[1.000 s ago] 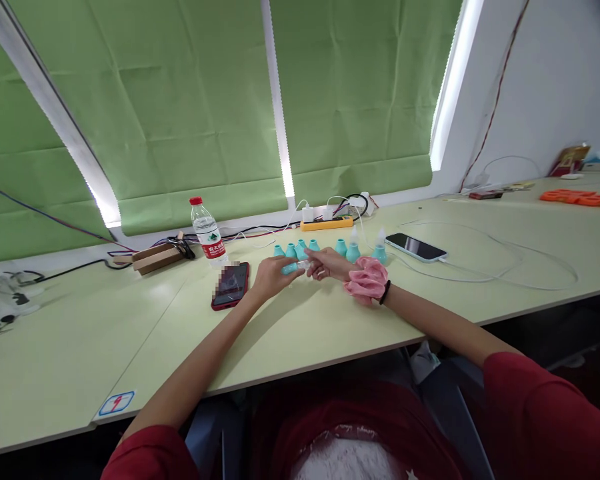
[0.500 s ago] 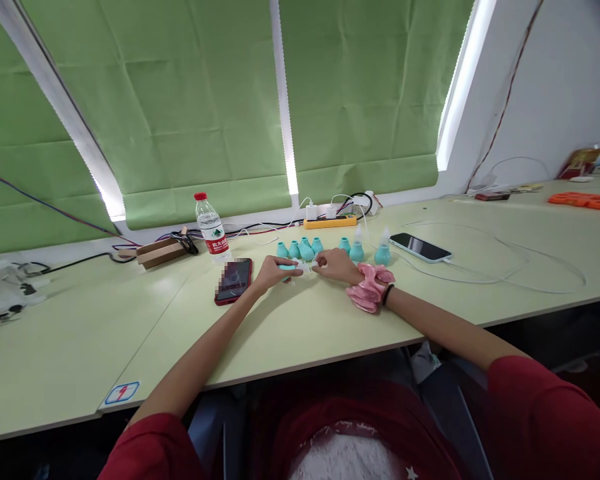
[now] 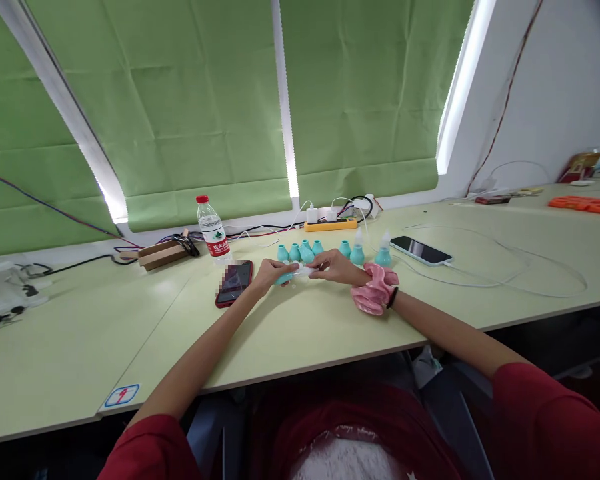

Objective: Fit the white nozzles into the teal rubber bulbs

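Note:
My left hand (image 3: 269, 273) is closed around a small teal bulb bottle (image 3: 283, 277) lying sideways just above the pale green table (image 3: 300, 320). My right hand (image 3: 333, 266) pinches the clear white nozzle (image 3: 304, 269) at that bottle's tip. A pink scrunchie (image 3: 375, 288) and a black band sit on my right wrist. Behind my hands stands a row of several teal bulb bottles (image 3: 300, 253); two on the right, the teal bottles with nozzles (image 3: 370, 252), carry clear tips.
A red-cased phone (image 3: 234, 283) lies left of my hands, a water bottle (image 3: 212, 231) behind it. A second phone (image 3: 421, 249) with a white cable lies at right. A yellow power strip (image 3: 330, 224) and wires run along the window. Orange items (image 3: 584, 204) far right.
The view shifted slightly. My hands stay together on the bottle; my left hand has tilted the teal bulb downward and my right fingers have closed further onto the nozzle.

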Demonstrator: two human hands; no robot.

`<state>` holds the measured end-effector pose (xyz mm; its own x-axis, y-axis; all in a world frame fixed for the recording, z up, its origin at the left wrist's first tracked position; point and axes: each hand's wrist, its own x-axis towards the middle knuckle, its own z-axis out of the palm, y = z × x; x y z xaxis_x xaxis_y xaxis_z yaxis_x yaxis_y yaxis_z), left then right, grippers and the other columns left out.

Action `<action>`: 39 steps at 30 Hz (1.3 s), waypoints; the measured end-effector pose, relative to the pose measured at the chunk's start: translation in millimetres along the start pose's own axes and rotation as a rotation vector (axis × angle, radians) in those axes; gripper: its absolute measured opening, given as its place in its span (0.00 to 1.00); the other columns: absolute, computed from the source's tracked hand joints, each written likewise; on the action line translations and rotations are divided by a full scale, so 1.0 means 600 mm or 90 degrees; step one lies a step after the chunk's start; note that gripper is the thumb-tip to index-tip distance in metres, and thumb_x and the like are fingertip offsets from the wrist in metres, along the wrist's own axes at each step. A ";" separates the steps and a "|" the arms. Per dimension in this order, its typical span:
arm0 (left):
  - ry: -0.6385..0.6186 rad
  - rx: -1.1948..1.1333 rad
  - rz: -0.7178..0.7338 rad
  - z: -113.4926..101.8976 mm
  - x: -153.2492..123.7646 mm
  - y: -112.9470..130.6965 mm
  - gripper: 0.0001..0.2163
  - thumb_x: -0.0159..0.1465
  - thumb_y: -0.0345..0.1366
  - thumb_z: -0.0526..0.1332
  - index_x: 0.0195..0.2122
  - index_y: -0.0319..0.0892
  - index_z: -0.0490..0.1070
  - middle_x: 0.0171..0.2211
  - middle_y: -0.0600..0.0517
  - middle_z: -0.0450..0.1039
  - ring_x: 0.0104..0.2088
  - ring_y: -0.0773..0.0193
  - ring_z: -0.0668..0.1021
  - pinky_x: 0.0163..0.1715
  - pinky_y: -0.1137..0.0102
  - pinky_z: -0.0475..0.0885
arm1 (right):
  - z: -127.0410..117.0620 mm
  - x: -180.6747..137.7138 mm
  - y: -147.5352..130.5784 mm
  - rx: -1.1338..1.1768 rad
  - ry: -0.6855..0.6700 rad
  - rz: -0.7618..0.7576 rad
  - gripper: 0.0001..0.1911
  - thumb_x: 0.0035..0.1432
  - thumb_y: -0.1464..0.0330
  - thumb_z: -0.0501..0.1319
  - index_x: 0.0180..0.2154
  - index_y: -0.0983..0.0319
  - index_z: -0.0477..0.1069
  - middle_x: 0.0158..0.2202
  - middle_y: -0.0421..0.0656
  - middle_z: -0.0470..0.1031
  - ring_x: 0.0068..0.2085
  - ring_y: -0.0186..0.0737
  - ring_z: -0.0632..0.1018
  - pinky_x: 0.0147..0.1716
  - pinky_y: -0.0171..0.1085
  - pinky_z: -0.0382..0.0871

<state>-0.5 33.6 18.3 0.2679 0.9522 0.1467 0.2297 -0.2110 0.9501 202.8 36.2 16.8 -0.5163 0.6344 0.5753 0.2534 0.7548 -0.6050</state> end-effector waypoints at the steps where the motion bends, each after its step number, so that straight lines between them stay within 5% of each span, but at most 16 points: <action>1: -0.009 -0.011 -0.012 0.000 -0.001 0.000 0.16 0.42 0.45 0.65 0.17 0.34 0.71 0.13 0.53 0.66 0.14 0.73 0.66 0.16 0.75 0.63 | -0.001 0.000 -0.001 -0.024 -0.002 -0.025 0.14 0.42 0.63 0.62 0.31 0.66 0.74 0.26 0.43 0.72 0.26 0.34 0.71 0.25 0.33 0.65; 7: -0.086 -0.044 -0.065 -0.006 -0.007 0.012 0.19 0.36 0.39 0.69 0.28 0.33 0.74 0.23 0.48 0.72 0.18 0.72 0.69 0.19 0.73 0.66 | -0.002 -0.002 -0.004 -0.087 -0.008 -0.064 0.12 0.43 0.65 0.61 0.31 0.64 0.75 0.25 0.42 0.73 0.26 0.33 0.70 0.25 0.31 0.64; 20: -0.046 -0.067 0.037 0.010 -0.014 0.026 0.17 0.35 0.38 0.69 0.27 0.33 0.75 0.18 0.50 0.69 0.17 0.72 0.67 0.18 0.73 0.64 | -0.010 -0.001 -0.017 0.210 -0.044 0.133 0.19 0.35 0.64 0.66 0.32 0.68 0.74 0.26 0.44 0.75 0.24 0.34 0.73 0.27 0.34 0.71; 39: 0.050 -0.133 0.099 0.054 -0.029 0.027 0.17 0.40 0.41 0.67 0.28 0.33 0.75 0.22 0.48 0.70 0.18 0.73 0.65 0.18 0.73 0.61 | -0.024 0.001 -0.024 0.301 -0.015 0.241 0.19 0.37 0.60 0.65 0.27 0.70 0.74 0.22 0.45 0.72 0.20 0.33 0.73 0.23 0.35 0.72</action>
<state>29.1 6.2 22.4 0.2094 0.9278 0.3089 -0.0084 -0.3141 0.9493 210.7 27.9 33.9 -0.4813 0.8361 0.2634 0.0344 0.3183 -0.9474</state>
